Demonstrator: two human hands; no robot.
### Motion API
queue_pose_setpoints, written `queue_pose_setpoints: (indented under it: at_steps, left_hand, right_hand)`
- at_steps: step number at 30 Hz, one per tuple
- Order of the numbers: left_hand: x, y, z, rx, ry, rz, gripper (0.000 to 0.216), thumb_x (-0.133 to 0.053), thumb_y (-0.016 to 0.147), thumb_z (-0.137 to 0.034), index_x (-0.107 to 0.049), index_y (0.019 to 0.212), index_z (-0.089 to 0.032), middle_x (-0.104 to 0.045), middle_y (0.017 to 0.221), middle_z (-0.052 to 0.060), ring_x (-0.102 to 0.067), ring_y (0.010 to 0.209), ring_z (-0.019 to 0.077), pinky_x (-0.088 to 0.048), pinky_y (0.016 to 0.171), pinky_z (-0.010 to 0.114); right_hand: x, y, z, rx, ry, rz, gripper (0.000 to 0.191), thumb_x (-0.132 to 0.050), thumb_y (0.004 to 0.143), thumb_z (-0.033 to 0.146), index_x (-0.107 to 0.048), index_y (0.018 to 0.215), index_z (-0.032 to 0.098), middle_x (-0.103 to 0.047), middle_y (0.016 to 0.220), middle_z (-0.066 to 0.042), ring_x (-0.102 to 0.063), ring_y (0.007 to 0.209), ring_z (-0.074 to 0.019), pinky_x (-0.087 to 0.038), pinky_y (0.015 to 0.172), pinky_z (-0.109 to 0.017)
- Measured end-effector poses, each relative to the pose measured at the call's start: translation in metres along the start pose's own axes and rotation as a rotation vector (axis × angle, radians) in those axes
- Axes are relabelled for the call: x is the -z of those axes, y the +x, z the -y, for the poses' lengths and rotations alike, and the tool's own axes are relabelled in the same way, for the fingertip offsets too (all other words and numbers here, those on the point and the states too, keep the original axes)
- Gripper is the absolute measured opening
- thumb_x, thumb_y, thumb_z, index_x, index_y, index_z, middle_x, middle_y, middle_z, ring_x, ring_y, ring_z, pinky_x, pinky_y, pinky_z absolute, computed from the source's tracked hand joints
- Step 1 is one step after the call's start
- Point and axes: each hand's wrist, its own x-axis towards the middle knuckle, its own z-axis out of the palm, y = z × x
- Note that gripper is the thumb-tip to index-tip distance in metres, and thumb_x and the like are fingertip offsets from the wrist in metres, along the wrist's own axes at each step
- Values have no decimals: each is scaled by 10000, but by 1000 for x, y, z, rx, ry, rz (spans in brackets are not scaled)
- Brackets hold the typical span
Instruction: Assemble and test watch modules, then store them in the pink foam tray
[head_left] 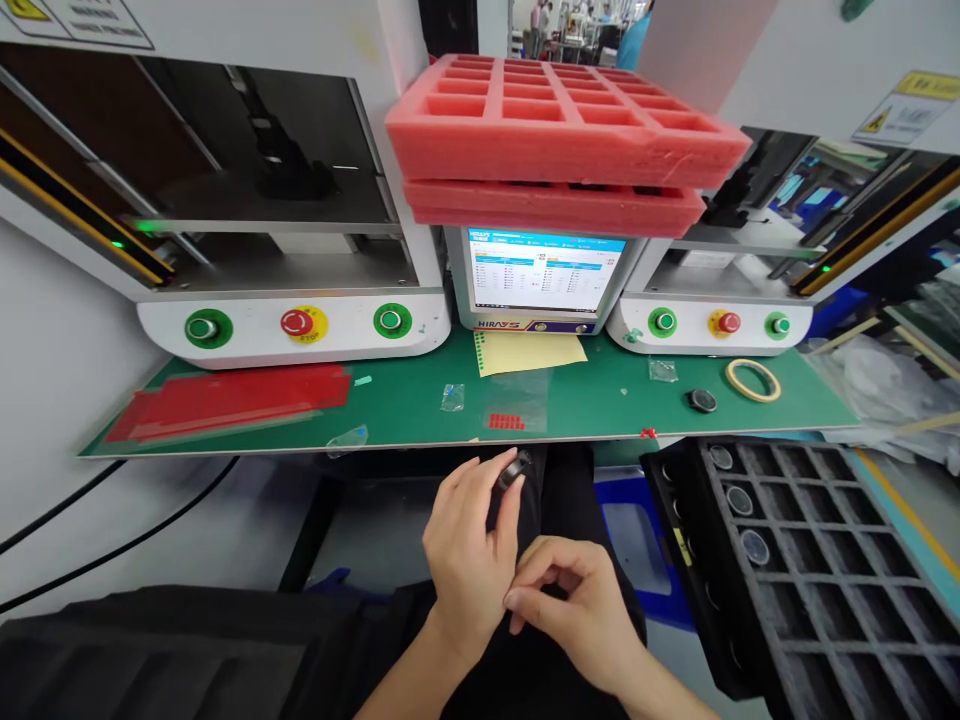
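Between the thumb and fingers of my left hand (472, 545) is a small round black watch case (514, 468), held above my lap, just short of the bench edge. My right hand (574, 605) is closed, its thumb and forefinger pinched together against the base of my left hand. Whatever lies in that pinch, if anything, is too small to make out. A similar black watch case (702, 400) lies on the green bench top (405, 400). To the right, a black compartment tray (832, 560) carries round glass-faced pieces (754, 547) in its left column.
Two white machines with green buttons (391, 320) and red stop buttons (297, 322) flank a monitor (544, 275). Red foam trays (566, 140) are stacked above it. Red film strips (240, 400), yellow paper (529, 352), red stickers (505, 422) and a tape roll (753, 381) lie on the bench.
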Motion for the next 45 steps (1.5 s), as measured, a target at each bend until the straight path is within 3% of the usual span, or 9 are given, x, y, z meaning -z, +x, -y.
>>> queue_pose_setpoints:
  at_steps: [7, 12, 14, 17, 24, 28, 30, 38, 45]
  left_hand:
    - [-6, -5, -1, 70, -59, 72, 164, -580, 910, -133, -652, 1055, -162, -741, 968, 47, -679, 908, 150, -516, 877, 244]
    - [-13, -2, 12, 129, 11, 124, 177, -551, 933, -184, -659, 1063, -133, -749, 1003, 73, -703, 920, 171, -515, 842, 245]
    - [-16, -1, 14, 137, 42, 177, 192, -541, 938, -215, -666, 1064, -141, -754, 996, 66, -715, 888, 183, -523, 804, 256]
    - [-18, -3, 12, 171, 85, 260, 213, -534, 942, -273, -680, 1066, -181, -760, 989, 50, -725, 845, 200, -527, 760, 275]
    - [-26, -7, 20, 351, 59, 424, 329, -524, 898, -415, -691, 1102, -218, -754, 1034, 81, -723, 902, 284, -535, 775, 361]
    - [-31, -7, 5, 656, -435, 615, 322, -641, 809, -442, -650, 1021, -201, -747, 950, 55, -724, 813, 222, -569, 765, 314]
    - [-34, -6, -10, 784, -669, 677, 262, -672, 800, -391, -638, 956, -184, -723, 884, 32, -704, 737, 173, -575, 717, 268]
    - [-50, -14, -44, 1090, -1044, 790, 199, -791, 703, -264, -654, 790, -148, -600, 719, -24, -626, 576, 93, -524, 553, 185]
    - [-62, -21, -36, 1113, -1016, 904, 301, -752, 766, -391, -615, 881, -149, -653, 716, -7, -638, 543, 112, -520, 540, 214]
  right_hand:
    - [11, 13, -20, -236, 253, 76, 493, -916, 491, 306, -447, 584, 187, -632, 539, 11, -589, 417, -121, -470, 426, -219]
    - [14, -2, -10, 708, -394, -213, 181, -626, 852, 265, -601, 1012, 185, -711, 920, -91, -688, 950, -225, -551, 855, -386]
    - [8, -4, -7, 1033, -711, -107, 363, -567, 898, 309, -554, 1212, 127, -707, 1120, -144, -600, 1198, -239, -438, 1078, -406]
    - [-4, -1, -14, 1185, -1051, 82, 433, -568, 905, 424, -593, 1174, 86, -689, 1222, -124, -504, 1320, -207, -321, 1176, -314]
    - [21, -7, -16, 1116, -1101, 342, 139, -517, 942, 267, -627, 1028, 276, -705, 1167, 84, -563, 1216, -13, -403, 1034, -81]
    - [52, -17, 0, 824, -697, -415, 236, -557, 890, 201, -593, 1121, 233, -723, 1025, -35, -682, 989, -146, -551, 911, -277]
    - [65, -17, 2, 553, -553, -607, 310, -640, 826, 179, -605, 1131, 225, -708, 1012, -54, -678, 920, -172, -561, 843, -316]
    - [83, -29, -6, 406, -393, -541, 36, -703, 818, 220, -687, 850, 221, -654, 953, -50, -632, 913, -177, -508, 828, -328]
    - [115, -25, -10, 447, -538, -490, 157, -649, 870, 368, -676, 891, 214, -688, 952, -62, -668, 908, -187, -549, 814, -322]
